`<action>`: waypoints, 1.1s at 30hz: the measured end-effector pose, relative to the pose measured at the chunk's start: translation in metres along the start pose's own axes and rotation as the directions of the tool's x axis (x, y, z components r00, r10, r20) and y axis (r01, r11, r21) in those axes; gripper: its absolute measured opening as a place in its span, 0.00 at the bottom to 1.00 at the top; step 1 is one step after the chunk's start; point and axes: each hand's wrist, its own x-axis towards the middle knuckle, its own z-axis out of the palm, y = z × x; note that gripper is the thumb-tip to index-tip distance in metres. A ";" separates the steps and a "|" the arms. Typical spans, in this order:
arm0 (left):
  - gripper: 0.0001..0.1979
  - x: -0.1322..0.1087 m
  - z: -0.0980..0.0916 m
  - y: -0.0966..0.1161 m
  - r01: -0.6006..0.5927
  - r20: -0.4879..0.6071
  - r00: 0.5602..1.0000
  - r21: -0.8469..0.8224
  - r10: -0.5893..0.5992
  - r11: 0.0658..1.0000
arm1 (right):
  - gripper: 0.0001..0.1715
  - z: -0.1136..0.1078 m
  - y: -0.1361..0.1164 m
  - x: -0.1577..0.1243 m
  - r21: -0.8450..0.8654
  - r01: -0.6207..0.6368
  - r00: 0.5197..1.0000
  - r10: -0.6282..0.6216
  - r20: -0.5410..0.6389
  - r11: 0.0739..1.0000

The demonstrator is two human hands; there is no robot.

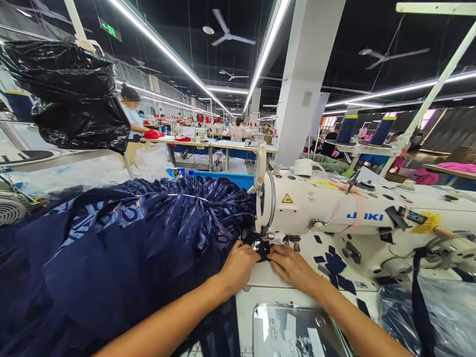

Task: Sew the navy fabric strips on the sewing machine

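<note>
A white sewing machine (297, 203) stands in front of me, its needle area low at its left end. Under it lies a small dark piece of fabric (264, 257). My left hand (240, 265) grips the left side of this piece, fingers bent and closed. From the right, my right hand (292, 267) pinches its other edge close to the needle area. The fingertips of both hands are partly hidden by fabric and machine. A large heap of navy lace-trimmed fabric (122, 248) lies beside my left forearm, gathered by a pale tie.
Small navy scraps (335, 263) are scattered right of the needle area. A shiny metal tray (297, 327) sits at the front edge, between my forearms. Clear plastic bags (446, 312) lie at the right. A black plastic bag (82, 99) hangs upper left. People work at tables behind.
</note>
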 end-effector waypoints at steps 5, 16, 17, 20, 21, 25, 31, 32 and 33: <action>0.15 0.000 -0.002 -0.003 0.028 -0.042 0.999 -0.010 -0.028 1.000 | 0.15 0.002 -0.008 0.000 0.067 0.016 0.998 -0.011 -0.064 0.998; 0.20 0.000 0.001 -0.002 0.036 0.032 0.999 -0.050 -0.034 0.998 | 0.15 0.003 0.004 -0.007 0.254 0.022 0.999 -0.011 -0.041 0.967; 0.19 0.000 0.001 -0.002 0.027 0.029 0.999 -0.043 -0.026 0.999 | 0.15 0.001 0.003 -0.007 0.227 0.032 0.999 -0.026 -0.033 0.973; 0.16 -0.003 0.000 0.000 -0.023 0.043 0.999 0.010 0.022 1.000 | 0.16 -0.001 -0.001 -0.006 0.143 0.058 0.998 -0.055 -0.028 0.988; 0.14 -0.004 -0.001 0.001 -0.044 0.060 0.997 0.032 0.042 0.999 | 0.16 -0.002 -0.002 -0.005 0.123 0.062 0.998 -0.059 -0.034 0.990; 0.19 -0.008 -0.004 0.000 -0.087 0.134 0.988 0.072 0.077 0.994 | 0.15 -0.001 -0.004 -0.005 0.119 0.062 0.997 -0.057 -0.046 0.991; 0.20 -0.010 -0.004 -0.007 -0.103 0.120 0.988 0.034 0.098 0.994 | 0.15 0.000 -0.003 -0.006 0.135 0.059 0.996 -0.050 -0.067 0.989; 0.20 -0.009 -0.004 -0.008 -0.106 0.116 0.988 0.028 0.102 0.994 | 0.15 0.000 -0.002 -0.006 0.135 0.060 0.996 -0.050 -0.071 0.989; 0.19 -0.009 -0.004 -0.008 -0.107 0.112 0.988 0.025 0.104 0.994 | 0.15 0.000 -0.002 -0.006 0.134 0.060 0.996 -0.050 -0.075 0.989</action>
